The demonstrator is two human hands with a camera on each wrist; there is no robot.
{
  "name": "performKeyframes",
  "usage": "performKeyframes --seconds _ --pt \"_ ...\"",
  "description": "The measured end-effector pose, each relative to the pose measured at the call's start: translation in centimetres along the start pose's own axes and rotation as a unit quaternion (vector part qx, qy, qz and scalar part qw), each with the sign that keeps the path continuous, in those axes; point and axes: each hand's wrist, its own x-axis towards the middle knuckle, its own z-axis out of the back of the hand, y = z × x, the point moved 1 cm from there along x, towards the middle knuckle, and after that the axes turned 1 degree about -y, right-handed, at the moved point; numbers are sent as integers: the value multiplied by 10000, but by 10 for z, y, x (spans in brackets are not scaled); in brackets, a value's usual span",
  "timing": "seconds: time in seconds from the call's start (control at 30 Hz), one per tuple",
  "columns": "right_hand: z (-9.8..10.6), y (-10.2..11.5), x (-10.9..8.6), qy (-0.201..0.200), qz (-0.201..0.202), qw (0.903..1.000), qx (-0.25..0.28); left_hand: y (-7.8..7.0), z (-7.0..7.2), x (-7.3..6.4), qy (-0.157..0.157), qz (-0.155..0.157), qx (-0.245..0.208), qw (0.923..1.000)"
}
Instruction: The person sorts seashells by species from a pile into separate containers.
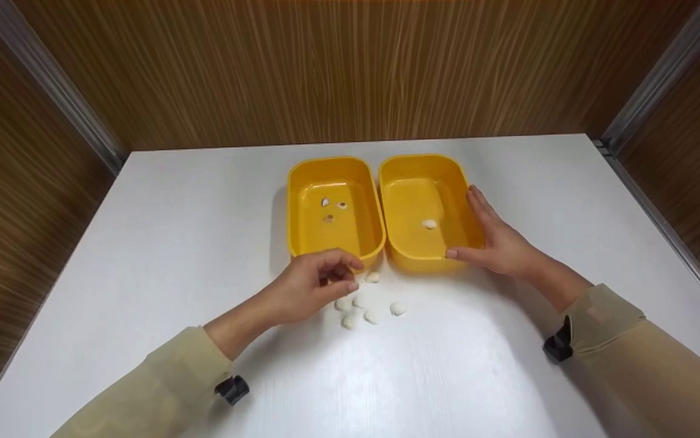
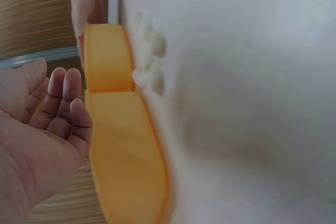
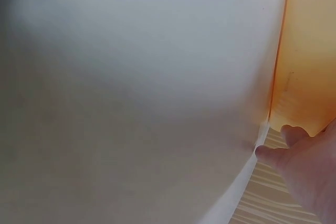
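Observation:
Two yellow plastic bins stand side by side. The left bin (image 1: 332,243) holds three small shells (image 1: 342,205) with brown or dark patches; one whitish shell (image 1: 429,224) lies in the right bin (image 1: 410,188). My left hand (image 1: 310,286) hovers by the left bin's near rim, fingers loosely bent, and its palm (image 2: 42,150) shows nothing in it. Beneath and beside it, several whitish shells (image 1: 398,308) are scattered on the table. My right hand (image 1: 505,246) rests against the right bin's near right corner, thumb at the front rim, fairly straight fingers along the outer side.
The white table (image 1: 204,201) reaches back to a wood-grain panel (image 1: 350,73). More wood-grain panels with metal edge strips (image 1: 660,67) flank it on both sides. A black strap piece (image 1: 232,389) sits under the left sleeve, another (image 1: 559,342) under the right.

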Motion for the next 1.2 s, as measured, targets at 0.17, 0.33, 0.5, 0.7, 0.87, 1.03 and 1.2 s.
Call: performKeyframes --seconds 0.17,0.33,0.5,0.7,0.87,1.03,1.2 --pt "0 -1 0 22 176 9998 -17 21 -2 -13 -25 266 -9 9996" --pt "0 -2 0 24 270 9996 -66 40 -5 -21 -44 471 39 9989" --pt "0 -3 0 28 202 9998 -40 53 -9 -22 2 486 133 9987" --pt "1 -1 0 45 202 9998 -41 60 -12 -22 -64 340 242 9991" --pt "0 -1 -1 53 164 9998 -45 62 -14 -21 -94 333 352 9988" --pt "0 0 -1 43 165 9999 -25 62 -15 -20 -67 343 432 9985" --pt "0 0 -1 -14 355 9993 -75 61 -15 -18 -79 255 619 9977"
